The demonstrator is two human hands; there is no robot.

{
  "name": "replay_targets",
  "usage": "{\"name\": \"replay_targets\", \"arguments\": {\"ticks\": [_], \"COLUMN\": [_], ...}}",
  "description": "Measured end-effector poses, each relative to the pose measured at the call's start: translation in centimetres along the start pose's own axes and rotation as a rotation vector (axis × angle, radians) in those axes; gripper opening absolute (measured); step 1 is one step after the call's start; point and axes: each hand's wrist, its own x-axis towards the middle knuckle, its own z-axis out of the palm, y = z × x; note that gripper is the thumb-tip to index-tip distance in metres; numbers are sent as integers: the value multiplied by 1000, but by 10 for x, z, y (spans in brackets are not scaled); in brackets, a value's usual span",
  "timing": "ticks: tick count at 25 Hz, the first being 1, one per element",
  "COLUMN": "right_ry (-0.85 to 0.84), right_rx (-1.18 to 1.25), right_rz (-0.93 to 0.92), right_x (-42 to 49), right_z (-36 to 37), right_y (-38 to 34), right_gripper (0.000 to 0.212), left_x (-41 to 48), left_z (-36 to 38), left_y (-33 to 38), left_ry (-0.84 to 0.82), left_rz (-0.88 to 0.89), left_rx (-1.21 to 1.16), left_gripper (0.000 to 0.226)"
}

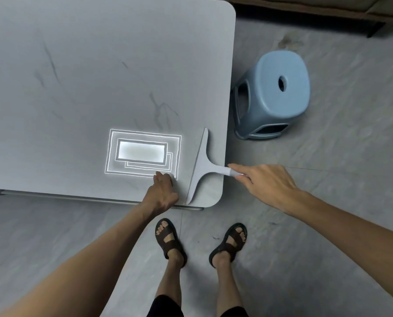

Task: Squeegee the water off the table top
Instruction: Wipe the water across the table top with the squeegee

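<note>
Head view: the squeegee lies flat on the grey surface near its front right corner, blade running roughly front to back, handle pointing right past the edge. The right hand has its grip pinching the handle end between thumb and fingers. The left hand rests on the surface just left of the blade, fingers curled under and holding nothing visible. A blue stool stands on the floor right of the surface.
</note>
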Motion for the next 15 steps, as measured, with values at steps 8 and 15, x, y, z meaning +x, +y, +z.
{"name": "replay_targets", "arguments": {"ticks": [8,15], "right_ry": [117,-35], "right_rx": [-54,-45], "right_rz": [133,-203], "right_x": [-71,-11], "right_z": [-10,9], "right_y": [56,-32], "right_gripper": [29,32], "left_x": [-6,-23], "left_z": [-3,8], "left_y": [-4,-16], "left_ry": [23,109], "left_rz": [10,-75], "left_rx": [-46,-153], "left_gripper": [35,35]}}
